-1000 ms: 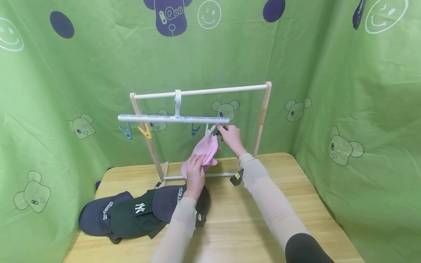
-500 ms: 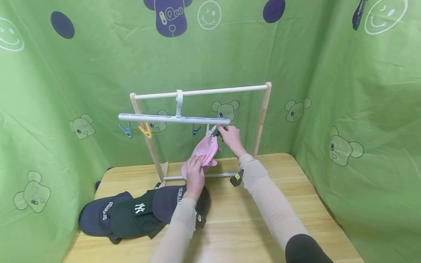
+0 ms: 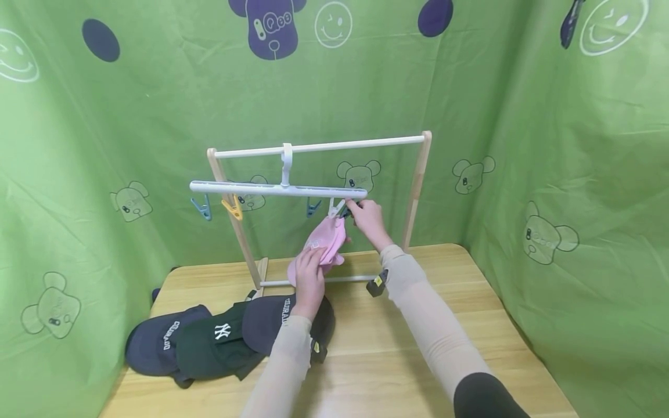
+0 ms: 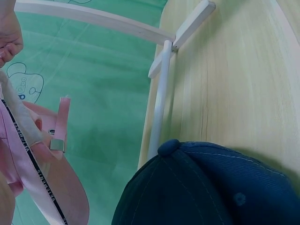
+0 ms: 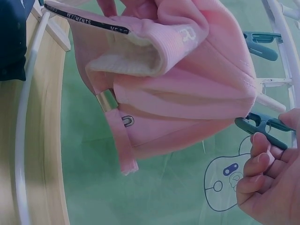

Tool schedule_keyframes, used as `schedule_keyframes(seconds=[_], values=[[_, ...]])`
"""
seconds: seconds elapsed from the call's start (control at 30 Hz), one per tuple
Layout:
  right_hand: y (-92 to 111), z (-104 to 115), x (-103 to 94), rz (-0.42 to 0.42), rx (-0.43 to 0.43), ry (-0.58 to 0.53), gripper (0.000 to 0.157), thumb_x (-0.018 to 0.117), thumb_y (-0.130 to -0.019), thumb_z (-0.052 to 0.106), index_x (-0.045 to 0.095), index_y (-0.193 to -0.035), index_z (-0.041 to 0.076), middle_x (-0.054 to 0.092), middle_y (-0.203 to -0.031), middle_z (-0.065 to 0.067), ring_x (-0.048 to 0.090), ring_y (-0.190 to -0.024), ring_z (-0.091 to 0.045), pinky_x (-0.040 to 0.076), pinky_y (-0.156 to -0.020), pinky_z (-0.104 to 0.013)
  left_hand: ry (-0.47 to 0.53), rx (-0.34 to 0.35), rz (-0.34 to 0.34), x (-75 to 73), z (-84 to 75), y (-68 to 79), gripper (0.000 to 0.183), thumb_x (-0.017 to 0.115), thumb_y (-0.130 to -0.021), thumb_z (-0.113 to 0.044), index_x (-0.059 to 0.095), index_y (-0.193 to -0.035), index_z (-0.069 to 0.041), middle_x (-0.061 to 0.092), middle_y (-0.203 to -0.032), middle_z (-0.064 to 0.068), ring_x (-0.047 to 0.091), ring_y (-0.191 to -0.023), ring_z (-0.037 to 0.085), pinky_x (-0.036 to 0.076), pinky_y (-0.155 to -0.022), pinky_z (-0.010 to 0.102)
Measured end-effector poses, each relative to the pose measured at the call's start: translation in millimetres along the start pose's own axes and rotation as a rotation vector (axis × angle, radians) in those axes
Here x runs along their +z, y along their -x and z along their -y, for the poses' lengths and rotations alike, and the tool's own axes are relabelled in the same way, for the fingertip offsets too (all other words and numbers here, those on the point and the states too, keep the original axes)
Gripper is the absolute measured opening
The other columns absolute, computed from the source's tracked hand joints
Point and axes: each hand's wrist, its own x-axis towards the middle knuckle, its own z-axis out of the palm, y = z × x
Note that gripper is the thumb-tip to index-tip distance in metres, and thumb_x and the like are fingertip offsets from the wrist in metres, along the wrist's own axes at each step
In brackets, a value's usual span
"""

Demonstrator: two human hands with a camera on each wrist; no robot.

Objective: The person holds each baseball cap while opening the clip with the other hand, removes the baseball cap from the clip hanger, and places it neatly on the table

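My left hand (image 3: 309, 284) holds a pink baseball cap (image 3: 329, 235) by its lower part, near the brim. The cap hangs folded, crown up, under the right half of a white clip hanger (image 3: 251, 188). A white clip (image 3: 334, 208) meets the top of its crown. With thumb and fingers, my right hand (image 3: 368, 222) pinches a dark teal clip (image 5: 262, 127) at the hanger's right end; in the right wrist view the clip's tip is at the crown's edge. The cap's strap with a metal buckle (image 5: 108, 100) dangles loose.
The hanger hooks over the white rail (image 3: 360, 143) of a wooden rack (image 3: 416, 180). Blue (image 3: 201, 208), yellow (image 3: 233, 207) and teal (image 3: 312, 207) clips hang from it. Dark caps (image 3: 219, 342) lie overlapping on the table (image 3: 397, 354), front left. Green curtains (image 3: 590, 174) enclose the table.
The hanger has shifted slightly to the right, its clips with it. Both hands stay almost in place, the left on the cap and the right on the teal clip.
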Motion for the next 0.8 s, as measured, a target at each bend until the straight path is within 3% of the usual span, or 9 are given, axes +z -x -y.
schedule_keyframes(seconds=[0.27,0.53,0.8], values=[[-0.9,-3.4,-0.4,-0.014,-0.004,0.002,0.058,0.049,-0.096,0.052,0.064,-0.090,-0.004,0.063,-0.074,-0.016,0.049,-0.053,-0.014,0.037,-0.049,-0.025,-0.005,0.008,-0.003,0.0,-0.8,1.1,0.029,0.059,-0.089,0.000,0.068,-0.116,-0.008,0.069,-0.116,0.012,0.056,-0.120,0.034,0.041,-0.107,0.056],[-0.7,-4.1,-0.2,-0.004,0.003,-0.004,0.057,0.049,-0.096,0.052,0.063,-0.089,-0.002,0.065,-0.081,-0.023,0.048,-0.053,-0.013,0.036,-0.048,-0.023,-0.007,0.011,-0.009,-0.2,-1.3,1.7,0.029,0.059,-0.089,0.000,0.068,-0.115,-0.007,0.069,-0.115,0.012,0.057,-0.120,0.035,0.041,-0.107,0.055],[0.0,-2.1,-0.4,-0.003,0.001,-0.004,0.059,0.049,-0.096,0.051,0.064,-0.093,-0.005,0.064,-0.075,-0.018,0.047,-0.053,-0.014,0.037,-0.048,-0.024,-0.008,0.016,-0.014,-1.1,-2.3,1.6,0.029,0.059,-0.088,0.000,0.068,-0.114,-0.007,0.069,-0.115,0.012,0.057,-0.120,0.035,0.040,-0.107,0.055]])
